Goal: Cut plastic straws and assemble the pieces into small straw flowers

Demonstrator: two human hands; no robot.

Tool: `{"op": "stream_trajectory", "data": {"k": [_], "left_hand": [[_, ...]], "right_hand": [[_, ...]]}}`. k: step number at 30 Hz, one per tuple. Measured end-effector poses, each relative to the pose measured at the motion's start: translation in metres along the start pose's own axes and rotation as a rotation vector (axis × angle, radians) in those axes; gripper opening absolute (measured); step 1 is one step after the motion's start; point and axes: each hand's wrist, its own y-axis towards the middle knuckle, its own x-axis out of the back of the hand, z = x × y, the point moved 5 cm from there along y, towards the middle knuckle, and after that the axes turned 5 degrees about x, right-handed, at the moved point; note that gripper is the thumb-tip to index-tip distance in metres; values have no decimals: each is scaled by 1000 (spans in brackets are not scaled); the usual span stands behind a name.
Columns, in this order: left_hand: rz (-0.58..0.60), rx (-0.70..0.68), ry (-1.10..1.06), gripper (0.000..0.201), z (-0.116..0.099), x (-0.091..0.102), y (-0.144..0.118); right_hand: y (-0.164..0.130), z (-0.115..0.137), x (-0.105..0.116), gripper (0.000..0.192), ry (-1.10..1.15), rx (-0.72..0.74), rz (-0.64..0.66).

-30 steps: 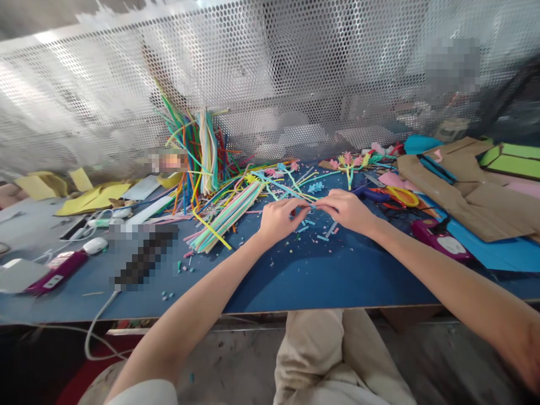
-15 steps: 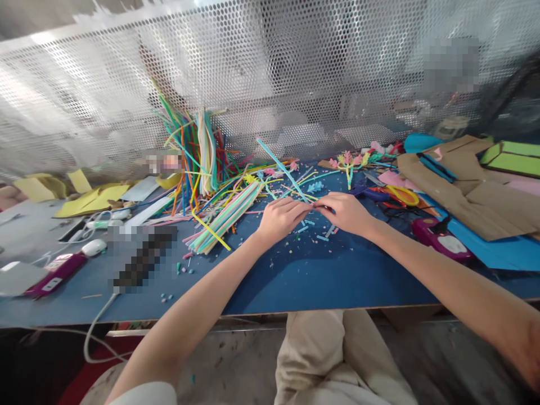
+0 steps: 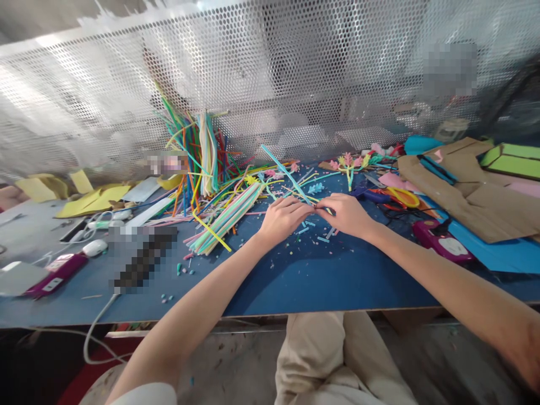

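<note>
My left hand [image 3: 287,219] and my right hand [image 3: 348,215] meet over the middle of the table, fingertips pinched together. Between them they grip the near end of a light blue pipe cleaner [image 3: 280,167], which slants up and away to the left. The exact pinch point is hidden by my fingers. Beyond the hands lies a blue leaf shape [image 3: 315,188] bent from pipe cleaner. Short blue offcuts [image 3: 323,239] are scattered just below my fingers. A bundle of pastel pipe cleaners [image 3: 230,216] lies left of my left hand.
Upright pipe cleaners [image 3: 206,152] lean by a perforated metal screen [image 3: 295,73]. Pink and yellow flower pieces [image 3: 349,163] stand at the back. Orange-yellow handles [image 3: 403,197], a purple box [image 3: 442,241] and brown paper [image 3: 472,191] lie right. A cable [image 3: 89,337] hangs over the front edge.
The far end of the blue pipe cleaner has dipped slightly and shifted a little right. Both hands stay pinched at nearly the same spot.
</note>
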Motion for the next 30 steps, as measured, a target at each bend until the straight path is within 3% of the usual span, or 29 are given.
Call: {"op": "stream_trajectory", "data": {"k": [5,14,19,25,30], "left_hand": [[-3,-6,-47,23,-1,-1,0],[-68,210,-147,23,10,-5,0],[-51,250,-191,24,14,-8,-1],[-10,175,-248,23,12,-11,-1],[-1,88,-153,21,5,-6,1]], "right_hand": [[-1,0,2,23,-57,-20,11],[-3,2,4,26,-90,-2,-33],[-3,3,4,24,-91,15,-17],[-4,2,-1,23,-66,55,17],[-4,-1,-8,26,-43,50,51]]}}
